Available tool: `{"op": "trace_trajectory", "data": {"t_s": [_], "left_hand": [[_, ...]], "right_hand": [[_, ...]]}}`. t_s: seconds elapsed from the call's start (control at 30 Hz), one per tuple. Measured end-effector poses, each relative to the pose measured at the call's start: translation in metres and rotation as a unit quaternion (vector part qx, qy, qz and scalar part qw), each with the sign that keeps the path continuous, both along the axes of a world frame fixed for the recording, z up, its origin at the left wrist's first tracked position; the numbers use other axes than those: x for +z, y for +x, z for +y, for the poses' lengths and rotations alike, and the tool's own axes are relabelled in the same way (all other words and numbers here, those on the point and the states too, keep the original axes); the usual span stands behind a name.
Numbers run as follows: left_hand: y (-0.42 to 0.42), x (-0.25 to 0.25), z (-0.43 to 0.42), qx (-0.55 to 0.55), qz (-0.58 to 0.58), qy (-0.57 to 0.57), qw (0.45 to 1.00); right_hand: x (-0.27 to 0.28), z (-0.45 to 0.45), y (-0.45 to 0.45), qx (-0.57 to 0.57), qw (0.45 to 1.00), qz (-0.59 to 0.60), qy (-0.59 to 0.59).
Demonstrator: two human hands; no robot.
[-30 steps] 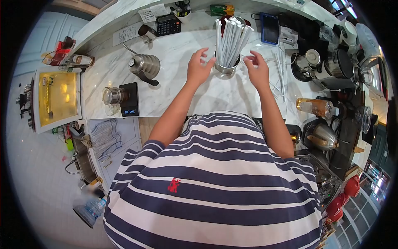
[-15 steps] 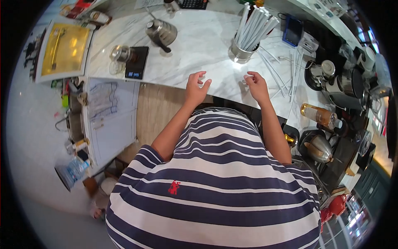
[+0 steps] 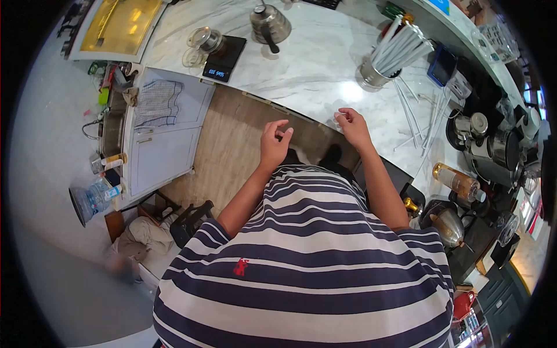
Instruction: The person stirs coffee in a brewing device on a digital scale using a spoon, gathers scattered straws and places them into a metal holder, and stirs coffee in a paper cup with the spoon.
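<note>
My left hand [image 3: 275, 144] hovers in front of the counter's edge, over the wooden floor, with loosely bent fingers apart from the thumb. At the edge of the marble counter [image 3: 319, 69] is my right hand [image 3: 354, 129], its fingers slightly curled and holding nothing. Nearest to it stands a metal can [image 3: 371, 78] packed with paper-wrapped straws [image 3: 401, 49]. Farther left, a steel gooseneck kettle [image 3: 272, 28] rests on the marble beside a black digital scale [image 3: 232, 57] with a lit display. A small glass vessel [image 3: 206, 39] sits at the scale's left side.
Loose straws [image 3: 413, 119] lie on the counter at right, near a bottle of amber liquid [image 3: 455, 180] on its side and a dark blue device [image 3: 442, 65]. White cabinets [image 3: 162, 159] with a hanging checked towel [image 3: 158, 103] stand at left. A person's light trousers [image 3: 145, 232] show at lower left.
My body and view have shifted back from the counter and turned, so the kettle, scale and straws sit farther up and right. Both hands stay raised, and the left is now off the counter.
</note>
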State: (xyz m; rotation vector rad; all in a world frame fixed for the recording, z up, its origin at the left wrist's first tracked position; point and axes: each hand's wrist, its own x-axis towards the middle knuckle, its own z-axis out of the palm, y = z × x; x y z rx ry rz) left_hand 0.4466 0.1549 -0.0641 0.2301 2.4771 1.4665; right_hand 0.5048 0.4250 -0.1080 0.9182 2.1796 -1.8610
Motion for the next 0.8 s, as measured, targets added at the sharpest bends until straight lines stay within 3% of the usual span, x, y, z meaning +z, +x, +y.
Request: {"op": "trace_trajectory", "data": {"t_s": [0.27,0.53,0.8], "left_hand": [[-0.081,0.008,-0.100,0.013,0.033,0.015,0.999],[-0.195,0.013,-0.249,0.014,0.087,-0.008,0.996],[-0.249,0.009,-0.274,0.020,0.064,0.036,0.997]], "right_hand": [[0.004,-0.082,-0.078,0.005,0.998,0.044,0.048],[0.055,-0.222,-0.176,-0.112,0.986,0.099,-0.073],[0.104,-0.285,-0.241,-0.107,0.985,0.098,-0.090]]}}
